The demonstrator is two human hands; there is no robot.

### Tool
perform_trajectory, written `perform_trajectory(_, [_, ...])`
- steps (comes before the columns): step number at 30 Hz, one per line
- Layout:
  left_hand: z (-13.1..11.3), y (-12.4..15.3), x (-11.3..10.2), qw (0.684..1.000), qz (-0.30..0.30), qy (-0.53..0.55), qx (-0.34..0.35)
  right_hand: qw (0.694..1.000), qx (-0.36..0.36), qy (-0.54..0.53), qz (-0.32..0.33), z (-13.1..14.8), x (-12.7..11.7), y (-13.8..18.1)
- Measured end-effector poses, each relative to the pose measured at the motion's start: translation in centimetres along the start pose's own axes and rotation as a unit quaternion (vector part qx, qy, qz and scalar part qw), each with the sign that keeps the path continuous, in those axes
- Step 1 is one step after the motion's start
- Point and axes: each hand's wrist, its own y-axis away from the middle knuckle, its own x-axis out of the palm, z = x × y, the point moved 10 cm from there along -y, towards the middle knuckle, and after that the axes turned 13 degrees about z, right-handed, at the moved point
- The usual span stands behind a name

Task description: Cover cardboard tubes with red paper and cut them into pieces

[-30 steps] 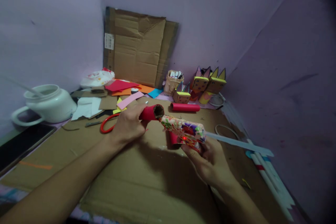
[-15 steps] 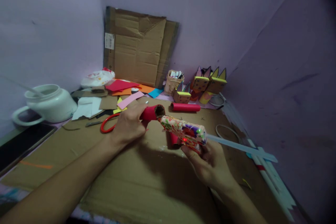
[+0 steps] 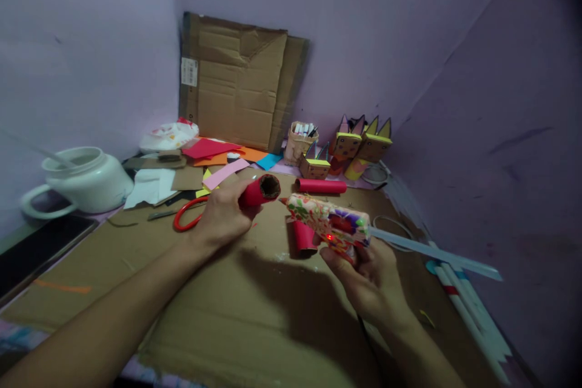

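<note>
My left hand [image 3: 227, 215] is wrapped round a red paper-covered cardboard tube [image 3: 254, 193], its open end facing right and toward me. In my right hand [image 3: 364, 276] is a flower-patterned glue gun [image 3: 330, 218] with a lit red light. A long glue stick [image 3: 436, 251] juts from its back. The gun's nozzle points left, a small gap from the tube's end. Beneath the gun a second red tube [image 3: 304, 237] lies on the cardboard mat [image 3: 236, 321], partly hidden. Another red tube [image 3: 321, 186] lies farther back.
Red-handled scissors [image 3: 186, 215] and coloured paper [image 3: 213, 148] lie at left, near a white pot [image 3: 91, 179]. At the back stand a marker holder [image 3: 300, 144] and several cardboard figures [image 3: 350, 145]. More glue sticks [image 3: 464, 297] lie along the right edge. Cardboard sheets [image 3: 236, 79] lean against the wall.
The glue gun has moved right, away from the tube's end. My left hand has tilted the tube so its opening faces me more. More of the red tube underneath now shows.
</note>
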Motion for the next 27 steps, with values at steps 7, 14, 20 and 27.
perform_trajectory(7, [1.0, -0.3, 0.9, 0.997, 0.039, 0.051, -0.038, 0.999, -0.004, 0.043, -0.014, 0.4, -0.8, -0.3])
perform_trajectory(14, [0.2, -0.2, 1.0, 0.996, 0.049, 0.052, -0.043, 1.000, -0.013, -0.005, 0.005, -0.1, 0.1, 0.0])
perform_trajectory(20, [-0.1, -0.1, 1.1, 0.996, 0.058, 0.054, -0.041, 0.999, -0.006, -0.048, 0.021, -0.9, 0.9, 0.2])
perform_trajectory(27, [0.7, -0.3, 1.2, 0.993, 0.062, 0.076, -0.060, 1.000, 0.010, -0.010, -0.001, -0.7, -0.1, -0.2])
